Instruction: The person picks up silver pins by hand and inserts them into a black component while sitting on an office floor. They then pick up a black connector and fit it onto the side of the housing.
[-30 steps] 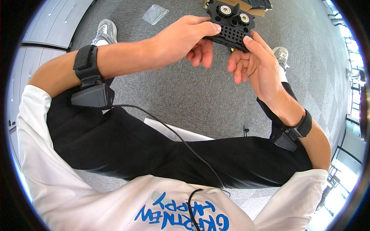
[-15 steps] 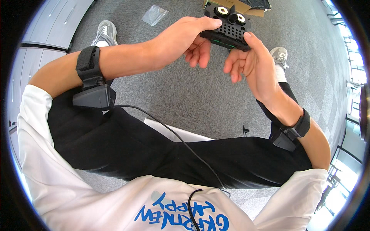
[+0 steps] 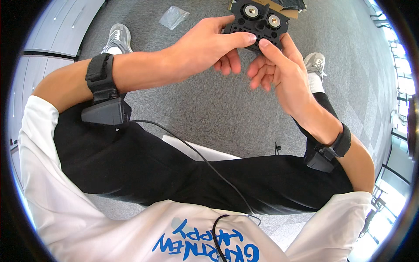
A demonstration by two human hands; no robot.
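Gripping: flat black perforated plastic plate with two round metal discs, pinched by left hand and right hand.

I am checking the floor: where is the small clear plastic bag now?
In the head view the clear plastic bag lies on the grey carpet at upper left, beyond the left hand and right of the grey shoe.

1 small clear plastic bag, crumpled and see-through, lies flat on the grey carpet at the upper left, just beyond a grey sneaker. 1 brown cardboard box sits at the top edge, mostly hidden and cropped.
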